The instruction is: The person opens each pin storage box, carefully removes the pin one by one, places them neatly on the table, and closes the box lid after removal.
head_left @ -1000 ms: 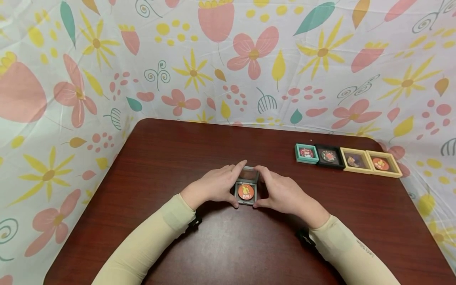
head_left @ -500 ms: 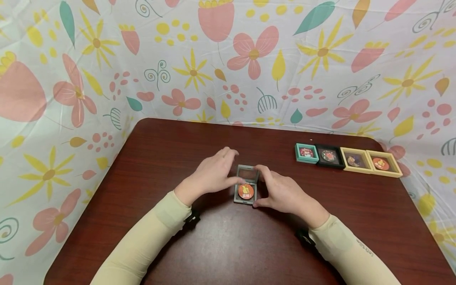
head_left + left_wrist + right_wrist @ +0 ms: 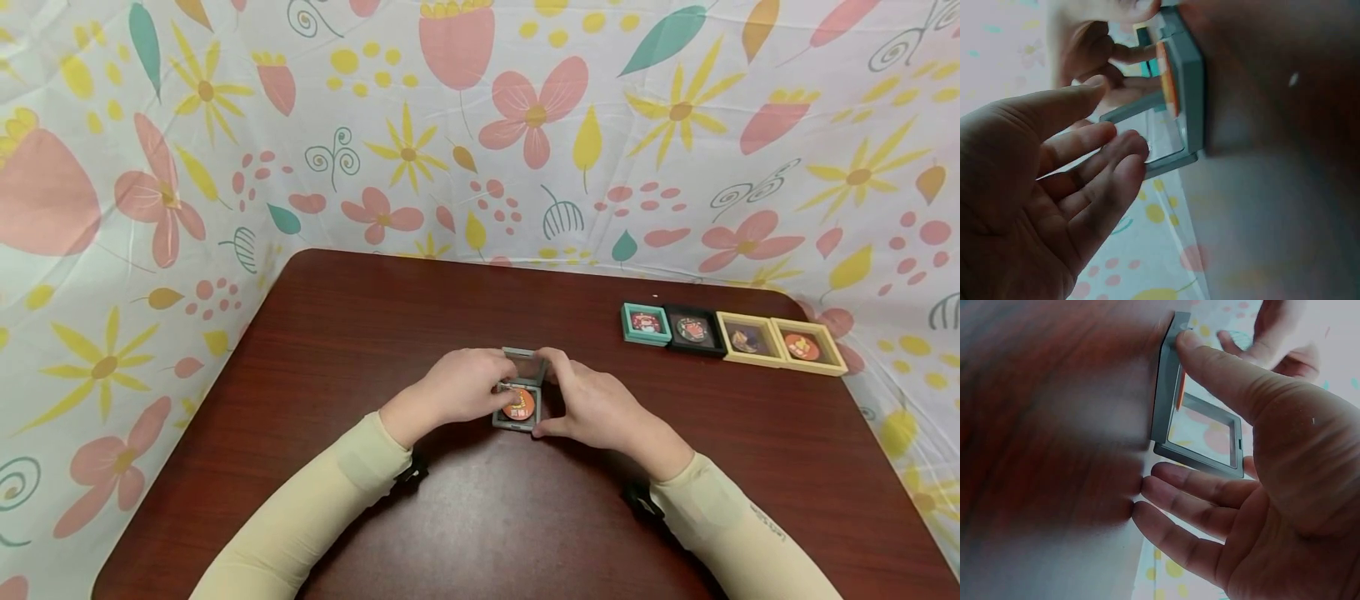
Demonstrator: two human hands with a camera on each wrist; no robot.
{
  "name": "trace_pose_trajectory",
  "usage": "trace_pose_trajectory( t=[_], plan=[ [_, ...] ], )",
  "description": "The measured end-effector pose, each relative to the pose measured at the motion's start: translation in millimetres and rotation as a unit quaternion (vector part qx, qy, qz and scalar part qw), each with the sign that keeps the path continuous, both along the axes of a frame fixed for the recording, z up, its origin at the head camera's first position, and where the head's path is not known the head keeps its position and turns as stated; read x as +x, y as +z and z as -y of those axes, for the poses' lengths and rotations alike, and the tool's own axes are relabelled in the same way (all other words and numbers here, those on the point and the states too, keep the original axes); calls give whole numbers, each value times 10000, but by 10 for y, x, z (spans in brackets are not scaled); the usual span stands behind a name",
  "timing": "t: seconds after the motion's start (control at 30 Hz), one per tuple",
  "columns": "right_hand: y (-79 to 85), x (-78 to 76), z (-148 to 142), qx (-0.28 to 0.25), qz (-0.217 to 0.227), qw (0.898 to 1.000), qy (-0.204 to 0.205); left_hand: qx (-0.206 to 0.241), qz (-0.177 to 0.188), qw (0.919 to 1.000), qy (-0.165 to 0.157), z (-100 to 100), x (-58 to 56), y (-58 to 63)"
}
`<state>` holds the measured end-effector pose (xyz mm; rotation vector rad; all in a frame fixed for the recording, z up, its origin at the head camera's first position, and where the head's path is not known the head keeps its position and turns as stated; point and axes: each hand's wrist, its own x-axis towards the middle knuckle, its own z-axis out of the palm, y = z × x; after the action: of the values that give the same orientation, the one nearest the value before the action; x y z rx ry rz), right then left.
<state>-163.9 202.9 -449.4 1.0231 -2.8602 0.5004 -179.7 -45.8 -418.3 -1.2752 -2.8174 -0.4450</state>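
Note:
A small grey hinged display case [image 3: 515, 427] lies on the table, its see-through lid [image 3: 1235, 434] raised at the far side. Inside the base is a round orange badge [image 3: 517, 409] with a yellow thumbs-up picture. My left hand [image 3: 463, 385] hovers at the left side, thumb over the badge in the head view. Its fingers are loosely bent near the lid with nothing between them in the left wrist view. My right hand [image 3: 600, 406] holds the case from the right, thumb [image 3: 1192, 344] on the front edge and index finger by the lid.
At the back right, small framed badges stand in a row: a teal frame [image 3: 646, 338], a black frame [image 3: 693, 348] and two yellow frames [image 3: 752, 358]. A flowered cloth [image 3: 465, 192] hangs behind and left of the brown table [image 3: 390, 308].
My left hand lets go of the case's left side, lifts away to the back left, then comes back with its thumb over the badge. The right hand stays in place.

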Motion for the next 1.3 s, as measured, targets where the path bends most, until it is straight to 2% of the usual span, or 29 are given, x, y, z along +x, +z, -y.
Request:
trace_pose_trajectory(
  t=[0.13,0.33,0.6,1.03,1.3],
  plan=[
    [3,4,4,-12,12,10000,22,-398,64,9992,-3,-44,21,-71],
    [13,5,10,-48,16,10000,55,-493,57,9988,-25,-87,36,-161],
    [22,2,11,-82,39,9999,72,-648,-377,9972,-15,-130,43,-233],
    [23,6,0,-83,37,9999,61,-766,-816,9937,9,-174,97,-248],
    [35,13,2,-85,98,9999,51,-839,-948,9920,3,-178,108,-255]
  ],
)
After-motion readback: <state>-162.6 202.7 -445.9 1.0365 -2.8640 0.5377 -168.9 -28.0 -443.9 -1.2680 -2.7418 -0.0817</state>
